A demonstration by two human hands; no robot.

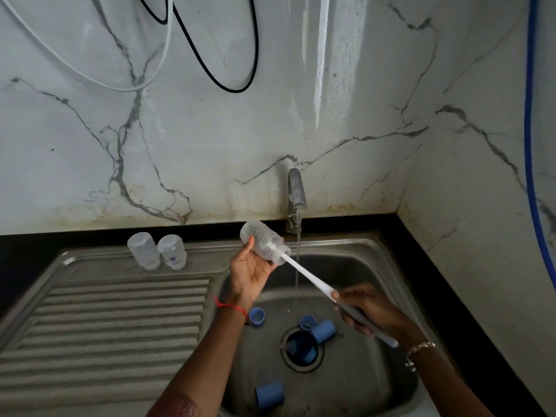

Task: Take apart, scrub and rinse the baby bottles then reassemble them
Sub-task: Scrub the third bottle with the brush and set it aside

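**Left hand [251,272] holds a bottle [264,246], right hand [370,311] holds the brush [313,281]**

On the drainboard [105,320], near its back edge, two spare bottles [143,251] stand mouth down, just beside each other. A white cable [90,76] and a black cable [228,85] hang in loops on the marble wall above.

The left hand is raised over the sink's [376,386] left rim, palm up. Its fingers curl under the clear bottle and the thumb lies up along the near side. The bottle is tilted, base to the upper left and mouth to the lower right. A red thread [231,307] circles that wrist.

The brush's head sits inside the bottle, and its white shaft slopes down and right out of the mouth. The tap [296,191] runs, and its thin stream [298,251] falls just behind the shaft into the basin.

The right hand is closed around the brush's grey grip, with the handle's end sticking out past the wrist, which wears a bracelet [419,347].

Below the hands, blue parts lie in the basin: a ring [257,316] by the left forearm, another ring [307,322] and a cap [323,331] at the drain's [319,364] edge, one piece [304,350] inside the drain, and a second cap [269,395] near the front.

A blue hose [532,145] hangs at the far right.
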